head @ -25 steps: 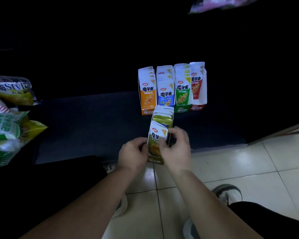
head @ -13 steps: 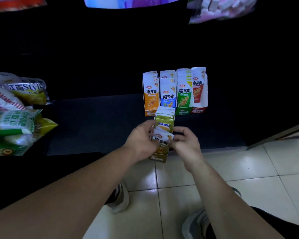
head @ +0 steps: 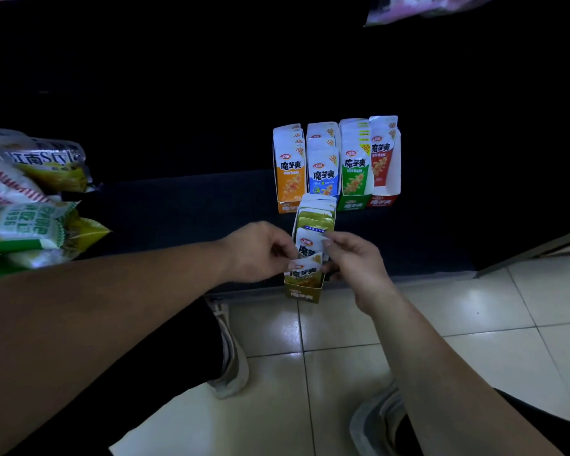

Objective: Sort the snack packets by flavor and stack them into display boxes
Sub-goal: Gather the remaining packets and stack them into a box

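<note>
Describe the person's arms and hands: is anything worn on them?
The left forearm and the right forearm are bare; no sleeves show. The left hand and the right hand wear no gloves. No watch, band or ring shows on the wrists or the fingers in view. The light is dim, so small marks cannot be told.

5 display boxes (head: 289, 179), 2 hands (head: 257, 251), 2 shoes (head: 228, 357), perhaps 4 snack bags (head: 23, 225).

Forearms converging — left hand (head: 260, 251) and right hand (head: 356, 258), fingertip grip on packets (head: 306, 256)
</note>
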